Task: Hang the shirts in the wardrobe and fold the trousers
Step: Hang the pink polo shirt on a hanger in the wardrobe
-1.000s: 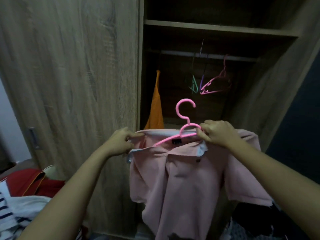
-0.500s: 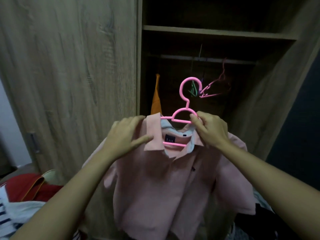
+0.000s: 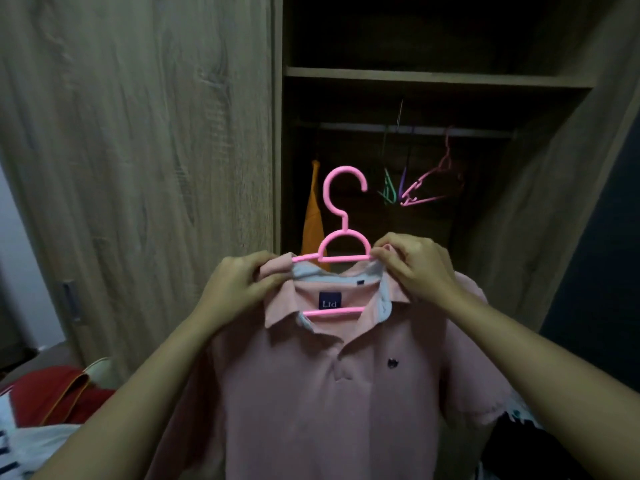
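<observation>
Left grip (image 3: 239, 292) and right grip (image 3: 419, 268) pinch the collared pink shirt (image 3: 311, 410), apparently unbuttoned, on a pink hanger (image 3: 343, 220).

At lower left lies a red cloth (image 3: 45, 393) with an orange-edged fold, and a white rounded thing (image 3: 98, 365) shows just behind it. A white cloth with dark stripes (image 3: 14, 445) touches the red one from below. A pale wall (image 3: 20, 271) fills the left edge and a dark wall (image 3: 595, 254) the right. A dark heap (image 3: 512, 448) sits at lower right. Higher up hang a tilted pink spare hanger (image 3: 433, 188), a purple hanger (image 3: 402, 181) and a green hanger (image 3: 388, 190), bunched together
</observation>
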Motion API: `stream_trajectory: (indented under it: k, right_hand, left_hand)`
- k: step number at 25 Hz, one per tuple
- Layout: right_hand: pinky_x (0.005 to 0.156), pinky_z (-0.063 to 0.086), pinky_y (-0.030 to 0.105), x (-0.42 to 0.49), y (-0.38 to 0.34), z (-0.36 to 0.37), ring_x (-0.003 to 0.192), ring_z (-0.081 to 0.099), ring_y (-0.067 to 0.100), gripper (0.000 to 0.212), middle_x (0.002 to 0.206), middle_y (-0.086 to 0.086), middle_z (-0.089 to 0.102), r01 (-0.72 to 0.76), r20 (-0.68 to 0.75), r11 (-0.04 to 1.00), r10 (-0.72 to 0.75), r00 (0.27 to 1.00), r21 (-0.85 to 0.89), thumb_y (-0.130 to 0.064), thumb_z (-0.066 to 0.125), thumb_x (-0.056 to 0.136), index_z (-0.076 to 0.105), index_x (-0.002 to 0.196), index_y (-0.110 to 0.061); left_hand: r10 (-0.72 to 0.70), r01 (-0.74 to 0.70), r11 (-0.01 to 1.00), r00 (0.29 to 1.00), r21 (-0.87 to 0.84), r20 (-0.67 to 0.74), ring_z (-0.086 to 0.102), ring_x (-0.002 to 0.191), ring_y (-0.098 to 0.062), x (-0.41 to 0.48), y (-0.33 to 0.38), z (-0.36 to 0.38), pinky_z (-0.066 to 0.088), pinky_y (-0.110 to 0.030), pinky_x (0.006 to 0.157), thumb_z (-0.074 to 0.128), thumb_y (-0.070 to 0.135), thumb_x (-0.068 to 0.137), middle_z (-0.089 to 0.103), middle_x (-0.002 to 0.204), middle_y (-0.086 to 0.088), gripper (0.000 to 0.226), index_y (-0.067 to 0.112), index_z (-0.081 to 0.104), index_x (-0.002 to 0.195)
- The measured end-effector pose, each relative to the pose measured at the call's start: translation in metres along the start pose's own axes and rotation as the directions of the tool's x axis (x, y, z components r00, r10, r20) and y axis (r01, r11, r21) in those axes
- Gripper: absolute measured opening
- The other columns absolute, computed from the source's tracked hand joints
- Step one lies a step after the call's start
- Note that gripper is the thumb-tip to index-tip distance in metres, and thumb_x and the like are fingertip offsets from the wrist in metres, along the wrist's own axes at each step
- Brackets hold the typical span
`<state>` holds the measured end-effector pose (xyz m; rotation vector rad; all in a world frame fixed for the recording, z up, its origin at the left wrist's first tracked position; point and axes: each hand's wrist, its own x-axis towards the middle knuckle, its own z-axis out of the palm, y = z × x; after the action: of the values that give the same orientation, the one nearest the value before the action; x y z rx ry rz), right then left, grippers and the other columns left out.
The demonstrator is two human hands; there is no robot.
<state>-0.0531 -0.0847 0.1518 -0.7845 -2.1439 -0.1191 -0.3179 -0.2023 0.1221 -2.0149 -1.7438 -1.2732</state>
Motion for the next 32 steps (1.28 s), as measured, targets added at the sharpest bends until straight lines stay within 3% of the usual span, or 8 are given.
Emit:
stream_trajectory:
  k: [7, 12, 15, 19, 23, 26, 29, 32]
  right_hand:
    - [0.066, 0.046, 0.028, -0.006, 0.015, -0.005, 0.081, 0.060, 0.004, 0.046, 0.087, -0.020, 0.066, -0.076, 0.089, 0.989, 0.065, 0.994, 0.127, -0.065, 0.036, 0.078, 0.067, 0.095, -0.036]
    - [0.071, 0.049, 0.023, -0.038, 0.056, 0.000, 0.090, 0.061, 0.012, 0.046, 0.101, -0.010, 0.061, -0.329, 0.326, 0.905, 0.236, 0.915, 0.268, -0.050, 0.056, 0.083, 0.051, 0.125, -0.030]
    - [0.077, 0.054, 0.030, -0.071, 0.085, 0.008, 0.094, 0.063, 0.017, 0.021, 0.104, -0.004, 0.063, -0.485, 0.441, 0.835, 0.344, 0.829, 0.260, -0.029, 0.058, 0.090, 0.057, 0.110, -0.027]
    - [0.074, 0.045, 0.030, -0.052, 0.100, -0.012, 0.088, 0.060, 0.017, 0.019, 0.095, 0.002, 0.066, -0.448, 0.269, 0.841, 0.376, 0.887, 0.302, -0.020, 0.049, 0.095, 0.063, 0.107, -0.022]
    - [0.091, 0.040, 0.029, -0.020, 0.108, -0.028, 0.111, 0.056, 0.026, 0.028, 0.122, 0.012, 0.060, -0.419, 0.432, 0.906, 0.401, 0.808, -0.060, -0.009, 0.047, 0.095, 0.059, 0.121, -0.011]
    - [0.099, 0.032, 0.023, 0.004, 0.067, -0.031, 0.121, 0.049, 0.018, 0.038, 0.130, 0.003, 0.052, -0.255, 0.198, 0.965, 0.239, 0.951, 0.059, -0.015, 0.048, 0.095, 0.049, 0.133, -0.010]
    - [0.099, 0.040, 0.027, 0.011, 0.026, -0.023, 0.115, 0.050, 0.007, 0.050, 0.125, -0.008, 0.053, -0.132, 0.407, 0.984, 0.072, 0.911, 0.121, -0.038, 0.048, 0.093, 0.040, 0.139, -0.020]
    - [0.091, 0.049, 0.029, 0.003, 0.022, -0.013, 0.109, 0.059, 0.011, 0.035, 0.120, -0.003, 0.063, -0.063, 0.504, 0.987, -0.019, 0.864, 0.146, -0.029, 0.053, 0.093, 0.055, 0.127, -0.020]
  left_hand:
    - [0.044, -0.041, 0.997, 0.999, -0.072, 0.027, 0.053, 0.064, 0.013, -0.007, -0.005, -0.015, 0.035, -0.005, 0.058, 0.054, 0.054, 0.076, 0.059, 0.075, 0.036, 0.039, 0.023, 0.070, 0.093]
    - [0.010, -0.010, 1.000, 0.996, -0.003, -0.088, 0.054, 0.063, -0.003, -0.018, -0.018, -0.024, 0.039, -0.015, 0.058, 0.053, 0.054, 0.077, 0.063, 0.068, 0.011, 0.044, 0.016, 0.069, 0.093]
    - [-0.014, 0.015, 1.000, 0.993, 0.007, -0.114, 0.055, 0.064, -0.015, -0.015, -0.028, -0.039, 0.042, -0.024, 0.059, 0.055, 0.054, 0.076, 0.066, 0.069, -0.001, 0.045, 0.014, 0.069, 0.090]
    - [-0.045, 0.041, 0.999, 0.993, -0.033, -0.109, 0.048, 0.058, -0.002, -0.007, -0.036, -0.051, 0.039, -0.017, 0.057, 0.056, 0.057, 0.073, 0.065, 0.070, 0.009, 0.026, 0.034, 0.066, 0.080]
    - [-0.058, 0.047, 0.994, 0.993, -0.104, -0.105, 0.048, 0.062, 0.000, -0.004, -0.031, -0.044, 0.042, -0.023, 0.060, 0.059, 0.054, 0.073, 0.066, 0.076, 0.005, 0.026, 0.031, 0.067, 0.082]
    - [-0.031, 0.021, 0.993, 0.996, -0.113, -0.084, 0.051, 0.064, 0.001, -0.006, -0.025, -0.028, 0.042, -0.019, 0.060, 0.059, 0.054, 0.073, 0.066, 0.085, 0.010, 0.022, 0.036, 0.064, 0.086]
    - [-0.010, 0.003, 0.993, 0.998, -0.114, -0.062, 0.056, 0.066, 0.000, -0.011, -0.022, -0.015, 0.041, -0.014, 0.060, 0.059, 0.053, 0.073, 0.065, 0.088, 0.015, 0.030, 0.030, 0.067, 0.090]
    - [-0.014, 0.005, 0.994, 0.997, -0.108, -0.078, 0.053, 0.062, -0.002, -0.016, -0.023, -0.015, 0.038, -0.011, 0.058, 0.058, 0.052, 0.074, 0.063, 0.083, 0.012, 0.028, 0.028, 0.066, 0.085]
